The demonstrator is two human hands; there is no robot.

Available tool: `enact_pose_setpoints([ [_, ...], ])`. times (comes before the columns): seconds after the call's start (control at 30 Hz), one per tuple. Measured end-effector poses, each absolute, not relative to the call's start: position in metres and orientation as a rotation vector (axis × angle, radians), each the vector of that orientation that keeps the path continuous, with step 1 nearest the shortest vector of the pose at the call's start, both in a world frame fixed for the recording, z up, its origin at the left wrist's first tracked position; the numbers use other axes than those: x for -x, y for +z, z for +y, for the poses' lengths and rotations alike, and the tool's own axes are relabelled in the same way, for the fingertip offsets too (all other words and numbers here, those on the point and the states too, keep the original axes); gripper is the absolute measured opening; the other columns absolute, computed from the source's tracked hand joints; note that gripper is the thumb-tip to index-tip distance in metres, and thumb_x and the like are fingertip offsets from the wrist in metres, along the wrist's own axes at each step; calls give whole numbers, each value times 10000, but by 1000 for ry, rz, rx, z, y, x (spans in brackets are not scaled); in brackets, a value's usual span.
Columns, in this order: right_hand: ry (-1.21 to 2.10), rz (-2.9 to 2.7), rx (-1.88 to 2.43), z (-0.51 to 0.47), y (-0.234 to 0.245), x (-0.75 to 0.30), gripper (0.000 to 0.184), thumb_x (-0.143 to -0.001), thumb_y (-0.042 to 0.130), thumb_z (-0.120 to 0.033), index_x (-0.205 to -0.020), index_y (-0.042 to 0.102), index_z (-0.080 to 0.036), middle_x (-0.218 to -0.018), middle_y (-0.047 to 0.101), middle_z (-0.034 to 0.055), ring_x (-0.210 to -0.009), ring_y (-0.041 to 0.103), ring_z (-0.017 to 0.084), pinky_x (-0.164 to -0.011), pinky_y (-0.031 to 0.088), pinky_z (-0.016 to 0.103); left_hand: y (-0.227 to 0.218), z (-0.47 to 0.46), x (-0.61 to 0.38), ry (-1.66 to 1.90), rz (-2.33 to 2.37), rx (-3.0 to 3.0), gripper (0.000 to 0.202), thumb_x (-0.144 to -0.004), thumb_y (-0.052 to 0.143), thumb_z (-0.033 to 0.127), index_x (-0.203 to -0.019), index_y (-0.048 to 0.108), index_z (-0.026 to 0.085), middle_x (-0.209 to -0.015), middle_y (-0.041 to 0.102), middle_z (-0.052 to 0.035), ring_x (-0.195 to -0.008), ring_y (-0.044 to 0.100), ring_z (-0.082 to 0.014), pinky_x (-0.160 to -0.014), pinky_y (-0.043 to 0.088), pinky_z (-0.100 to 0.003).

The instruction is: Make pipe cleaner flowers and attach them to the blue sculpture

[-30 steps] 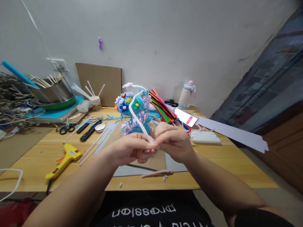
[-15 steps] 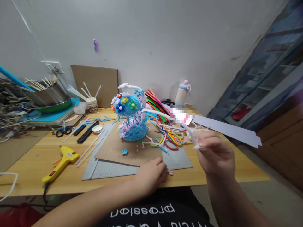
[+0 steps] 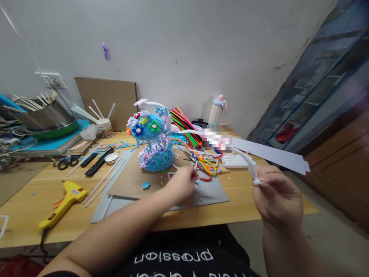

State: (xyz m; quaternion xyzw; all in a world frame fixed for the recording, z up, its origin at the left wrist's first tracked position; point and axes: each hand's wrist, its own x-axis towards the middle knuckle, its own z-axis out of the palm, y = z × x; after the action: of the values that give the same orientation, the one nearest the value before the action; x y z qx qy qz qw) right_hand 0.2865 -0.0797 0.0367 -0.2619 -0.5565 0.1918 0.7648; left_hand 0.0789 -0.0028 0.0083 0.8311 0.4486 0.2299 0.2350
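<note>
My right hand [image 3: 278, 192] is raised at the table's right side, thumb and fingers pinched on the end of a white fuzzy stem [image 3: 245, 157]. The stem curves toward the centre, where a pixelated patch covers part of it. My left hand [image 3: 184, 184] is over the cardboard, beside scissors [image 3: 208, 170] and loose pipe cleaners. Its fingers are blurred and partly hidden, so any hold is unclear. Left of it stands a blue pipe-cleaner sculpture [image 3: 157, 159], its upper part covered with colourful flowers. A small blue flower [image 3: 146, 185] lies on the cardboard [image 3: 127, 188].
A yellow glue gun [image 3: 65, 202], black-handled scissors [image 3: 68, 161] and a black cutter [image 3: 99, 162] lie at left. Behind are bundled pipe cleaners [image 3: 187, 125] and a bottle [image 3: 216, 110]. A white case [image 3: 239, 161] and white paper strips [image 3: 271, 154] are at right.
My left hand has moved up from the table's front edge toward the scissors. My right hand has shifted right, still pinching the white stem. The view has turned slightly right.
</note>
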Motion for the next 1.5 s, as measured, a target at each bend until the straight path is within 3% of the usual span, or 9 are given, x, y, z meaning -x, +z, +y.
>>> enact_pose_setpoints([
  [0.07, 429, -1193, 572, -78, 35, -285, 78, -711, 701, -164, -764, 696, -220, -728, 552, 1, -725, 506, 143, -748, 408, 332, 20, 22, -76, 702, 1282, -2263, 144, -778, 503, 145, -761, 646, 139, -723, 646, -68, -662, 589, -180, -629, 445, -282],
  [0.17, 541, -1142, 611, -74, 31, -273, 67, -716, 699, -174, -758, 692, -227, -734, 538, -1, -734, 503, 140, -743, 408, 327, 29, 24, -68, 897, 1316, -2253, 205, -793, 517, 153, -979, 603, 139, -929, 629, -93, -785, 585, -177, -702, 452, -291],
  [0.27, 757, -1066, 623, -71, 26, -251, 44, -729, 697, -210, -754, 680, -242, -754, 517, -4, -753, 501, 142, -740, 410, 325, 31, -12, -58, 1422, 1009, -2382, 148, -814, 500, 127, -927, 577, 184, -853, 613, -46, -778, 575, -148, -699, 455, -274],
  [0.4, 1086, -1049, 578, -76, 28, -213, 61, -714, 718, -265, -717, 664, -239, -738, 502, -6, -722, 495, 139, -688, 417, 298, 44, -61, -48, 1947, 552, -2673, 219, -737, 648, 148, -935, 616, 236, -831, 657, -7, -853, 568, -161, -799, 429, -316],
  [0.6, 1360, -1062, 448, -90, 47, -177, 59, -711, 723, -251, -714, 665, -238, -703, 486, -13, -644, 468, 115, -578, 402, 241, 86, -79, -29, 1745, 730, -2833, 140, -751, 675, 228, -882, 628, 206, -832, 711, 15, -833, 583, -161, -784, 362, -323],
  [0.93, 1424, -1204, 315, -99, 76, -157, 45, -726, 711, -193, -748, 696, -230, -743, 528, -6, -729, 505, 127, -695, 409, 279, 130, -114, 0, 1310, 861, -2580, 79, -758, 613, 111, -759, 584, 185, -761, 651, 16, -746, 565, -130, -746, 378, -304],
  [1.23, 1632, -1081, 297, -99, 75, -140, 52, -720, 713, -237, -717, 674, -203, -728, 527, -16, -665, 512, 113, -619, 419, 262, 120, -111, 11, 876, 887, -1550, 191, -813, 564, 325, -706, 589, 168, -627, 565, 19, -585, 501, -95, -536, 384, -207],
  [1.37, 1549, -1231, 416, -91, 76, -147, 42, -750, 683, -233, -750, 648, -210, -735, 541, -23, -696, 527, 114, -663, 426, 266, 119, -105, 12, 906, 945, -1574, 217, -812, 558, 332, -689, 587, 156, -624, 559, 14, -603, 497, -98, -562, 398, -206],
  [1.5, 1170, -1620, 658, -85, 86, -162, 50, -767, 664, -227, -748, 634, -192, -744, 559, -8, -733, 519, 125, -691, 407, 270, 121, -104, 14, 943, 1101, -1939, 202, -822, 532, 306, -694, 593, 163, -629, 562, 10, -614, 501, -115, -551, 399, -218],
])
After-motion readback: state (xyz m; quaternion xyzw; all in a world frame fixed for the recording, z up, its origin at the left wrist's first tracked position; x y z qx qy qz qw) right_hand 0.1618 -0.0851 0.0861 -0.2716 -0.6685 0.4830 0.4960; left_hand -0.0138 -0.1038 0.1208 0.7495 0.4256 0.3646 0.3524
